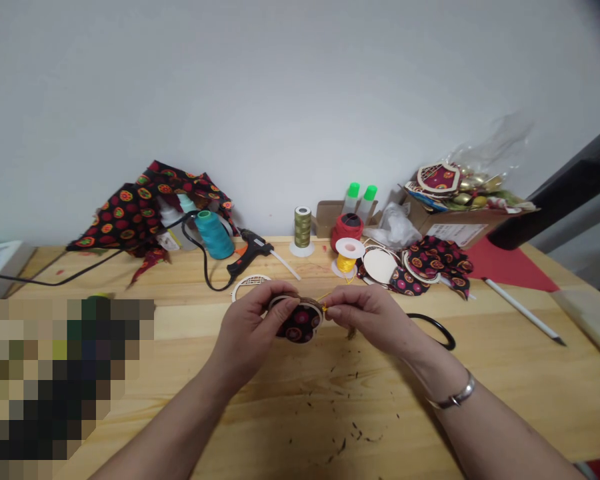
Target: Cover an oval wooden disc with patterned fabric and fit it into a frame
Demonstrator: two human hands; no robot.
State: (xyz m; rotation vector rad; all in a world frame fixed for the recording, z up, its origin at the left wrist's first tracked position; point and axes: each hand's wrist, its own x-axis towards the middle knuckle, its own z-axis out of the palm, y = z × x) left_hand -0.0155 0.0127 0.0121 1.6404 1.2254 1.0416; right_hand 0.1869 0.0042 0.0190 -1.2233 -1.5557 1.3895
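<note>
Between the thumb and fingers of my left hand (255, 323) is a small fabric-covered ornament (301, 323), dark with red round prints and a pale wooden rim. My right hand (367, 315) pinches a yellow cord (325, 308) at the ornament's right edge. Part of that cord runs back toward a spool of yellow cord (347, 264) standing behind my hands. Just beyond my left hand lies a wooden piece with a cut-out lattice (251, 285), partly covered by the fingers. A dark tassel-like end (351, 332) shows below my right hand.
A glue gun (250, 253), a teal thread cone (215, 235) and patterned cloth (145, 207) stand back left. An olive thread spool (303, 228), red cord ball (347, 231) and fabric-covered pieces (420, 267) line the back. A white pencil (523, 310) and black loop (437, 330) lie right.
</note>
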